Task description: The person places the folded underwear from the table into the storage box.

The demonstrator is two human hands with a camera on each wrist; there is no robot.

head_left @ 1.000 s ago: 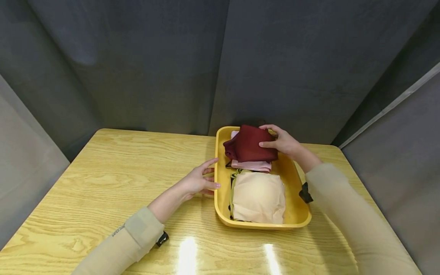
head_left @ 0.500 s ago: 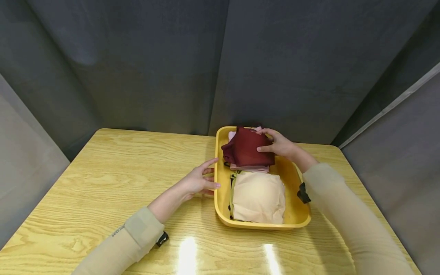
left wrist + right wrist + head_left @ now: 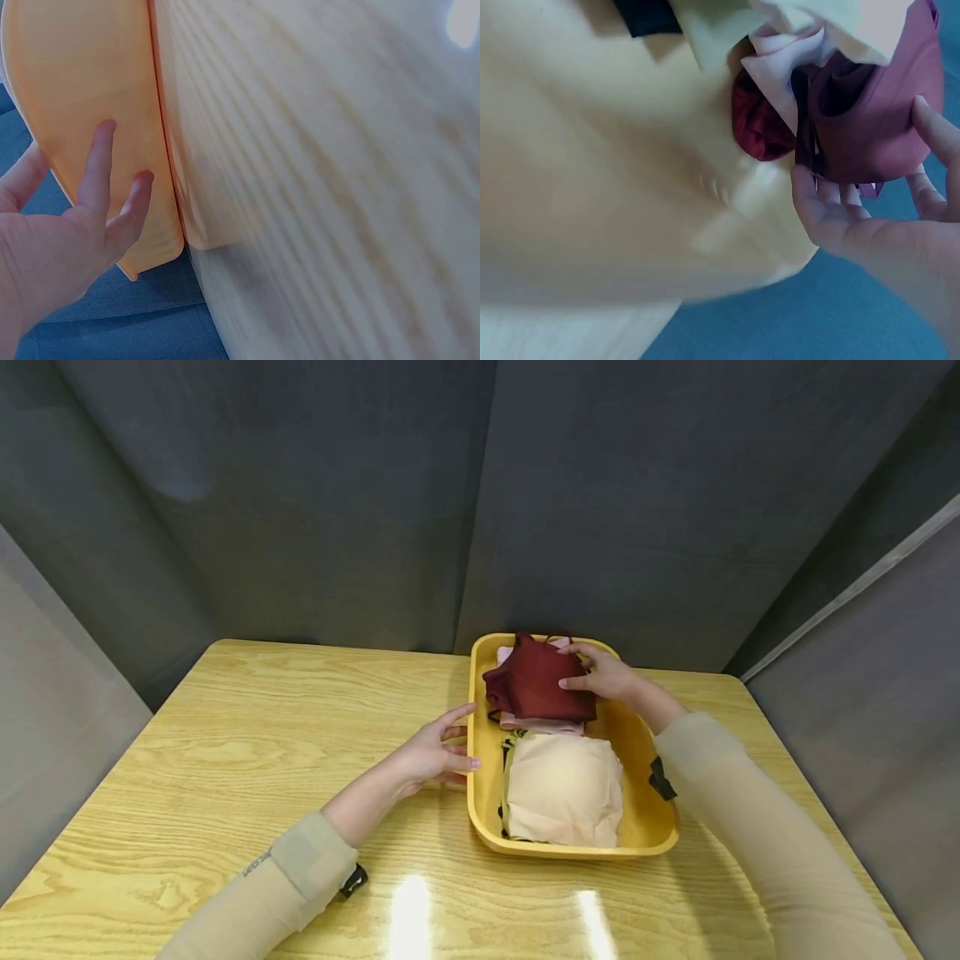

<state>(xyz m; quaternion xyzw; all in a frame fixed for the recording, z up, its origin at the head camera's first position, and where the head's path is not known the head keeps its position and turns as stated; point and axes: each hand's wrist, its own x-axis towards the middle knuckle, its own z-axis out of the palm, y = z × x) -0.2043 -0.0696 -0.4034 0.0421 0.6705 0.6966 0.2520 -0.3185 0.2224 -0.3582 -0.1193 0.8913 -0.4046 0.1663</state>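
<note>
A yellow plastic basin stands on the wooden table, holding folded garments. At its far end my right hand pinches a folded maroon bra at its right side, thumb on the near face. The right wrist view shows the moulded cup between thumb and fingers, straps hanging below. Pink fabric lies under the maroon bra. Nearer to me sits a beige padded bra on top of olive and black pieces. My left hand rests against the basin's left side, fingers spread along its outer wall.
The wooden table extends left of the basin. Dark grey curtains hang behind it, and a lighter panel stands on the right. A dark red piece lies beneath the pink fabric in the right wrist view.
My right hand has lowered the maroon bra slightly toward me and to the left, over the pink fabric. My left hand has stayed at the basin's side.
</note>
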